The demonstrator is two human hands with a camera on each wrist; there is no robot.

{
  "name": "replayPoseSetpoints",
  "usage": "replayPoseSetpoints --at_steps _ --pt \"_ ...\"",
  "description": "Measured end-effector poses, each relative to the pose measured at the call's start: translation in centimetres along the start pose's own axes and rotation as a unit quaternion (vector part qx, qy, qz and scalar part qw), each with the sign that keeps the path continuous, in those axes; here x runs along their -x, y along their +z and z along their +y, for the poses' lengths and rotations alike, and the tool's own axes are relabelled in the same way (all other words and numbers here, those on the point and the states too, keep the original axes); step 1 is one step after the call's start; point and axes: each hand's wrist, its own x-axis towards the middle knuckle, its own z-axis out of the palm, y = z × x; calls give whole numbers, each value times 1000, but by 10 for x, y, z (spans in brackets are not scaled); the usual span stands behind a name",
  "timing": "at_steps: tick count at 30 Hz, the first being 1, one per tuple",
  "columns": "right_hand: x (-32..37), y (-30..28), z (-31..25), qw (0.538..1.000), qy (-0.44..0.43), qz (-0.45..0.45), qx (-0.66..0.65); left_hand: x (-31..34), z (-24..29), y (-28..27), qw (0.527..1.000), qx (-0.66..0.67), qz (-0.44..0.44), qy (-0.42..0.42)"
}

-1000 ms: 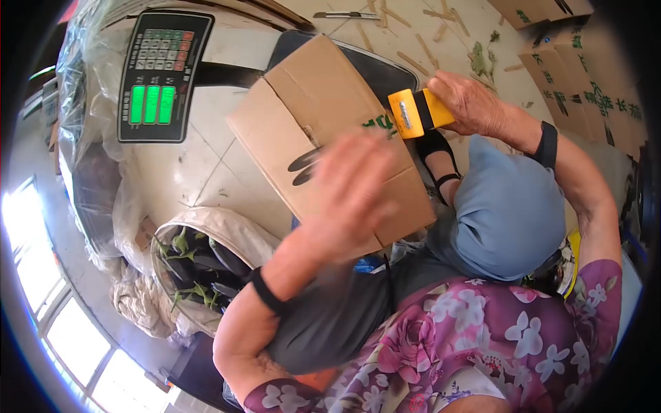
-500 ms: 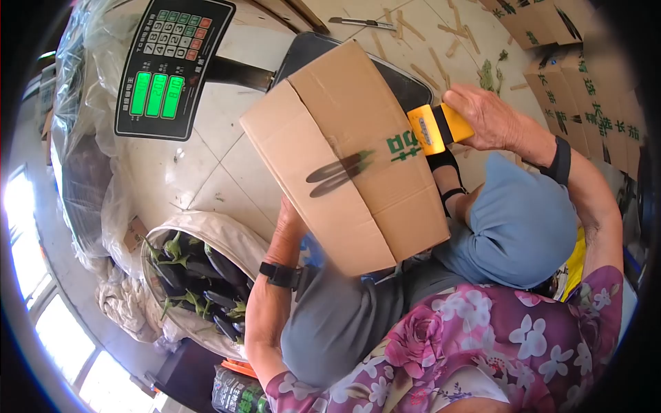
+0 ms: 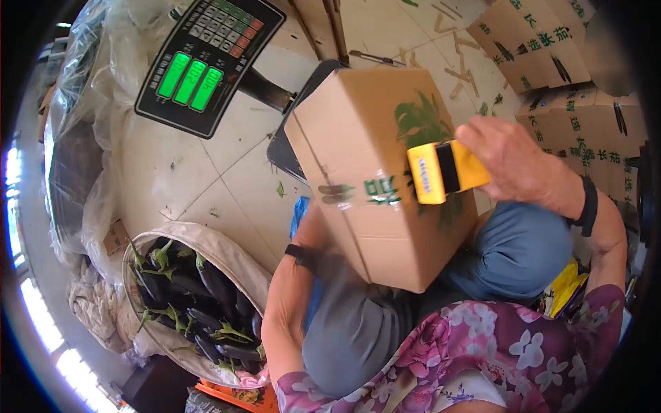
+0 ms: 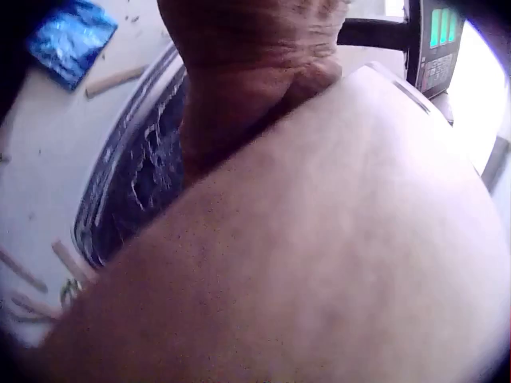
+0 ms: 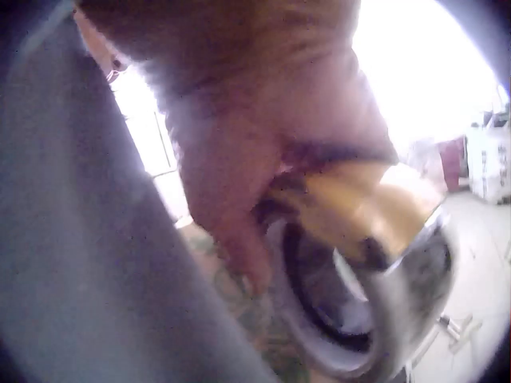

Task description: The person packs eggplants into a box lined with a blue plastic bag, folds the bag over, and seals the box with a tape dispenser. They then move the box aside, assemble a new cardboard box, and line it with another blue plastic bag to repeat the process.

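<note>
A taped cardboard box (image 3: 385,248) stands tilted in front of the person's knees, its lower part over the black platform (image 3: 284,157) of a scale. At the box's left side is the left hand (image 3: 313,224), reaching beneath it. The left wrist view shows that hand (image 4: 263,88) against the box (image 4: 319,263), its fingers hidden behind the cardboard. The right hand (image 3: 513,155) grips a yellow tape dispenser (image 3: 428,175) in front of the box's printed side. In the right wrist view, a tape roll (image 5: 407,295) sits under the dispenser's yellow body (image 5: 359,207).
The scale's lit display (image 3: 189,82) stands at upper left. A cloth-lined basket (image 3: 258,275) of eggplants (image 3: 186,286) is at lower left. Printed cartons (image 3: 585,131) are stacked at right. Cardboard strips (image 3: 461,72) and a utility knife (image 3: 375,58) lie on the tiled floor.
The left hand has gone from above the box to its left underside. The box has tipped up, showing its printed side. The right hand keeps the dispenser by the box and has moved down.
</note>
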Motion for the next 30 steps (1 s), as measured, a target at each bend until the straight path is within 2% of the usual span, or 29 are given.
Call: replayPoseSetpoints --at_steps 4,6,7,8,10,14,15,16,17,18,19,20,21,22,25,30 --pt "-29 4 -37 999 -47 -19 7 16 24 -5 999 40 7 8" --pt "-44 7 -55 997 -68 -16 35 31 44 -23 996 37 69 45" --pt "-52 10 -62 995 -83 -11 55 48 59 -7 993 -68 80 51" --pt "-57 10 -69 994 -90 -4 58 54 65 1 992 -70 84 60" --pt "-65 9 -83 993 -88 -40 73 64 64 19 963 -207 128 116" --pt "-76 11 -103 991 -80 -70 86 76 50 39 843 -454 205 202" --pt "-78 15 -106 991 -94 -48 76 76 50 32 862 -434 207 164" --pt "-79 16 -107 992 -108 -26 66 80 67 31 862 -434 206 165" --pt "-80 14 -106 991 -109 -26 68 89 90 28 916 -377 129 52" --pt "-78 11 -101 993 -103 -21 48 93 103 28 948 -310 47 -61" --pt "-75 9 -95 995 -98 -20 27 88 83 23 949 -307 46 -61" --pt "-69 4 -87 994 -100 -22 32 76 49 15 899 -404 156 63" --pt "-60 0 -73 994 -107 -17 15 68 30 12 814 -484 263 185" --pt "-51 -3 -59 993 -113 -11 -5 70 31 13 815 -481 264 187" --pt "-19 -2 -13 996 -90 -4 1 80 52 31 883 -392 242 92" --pt "29 30 53 998 -59 25 29 82 58 34 894 -383 216 90"
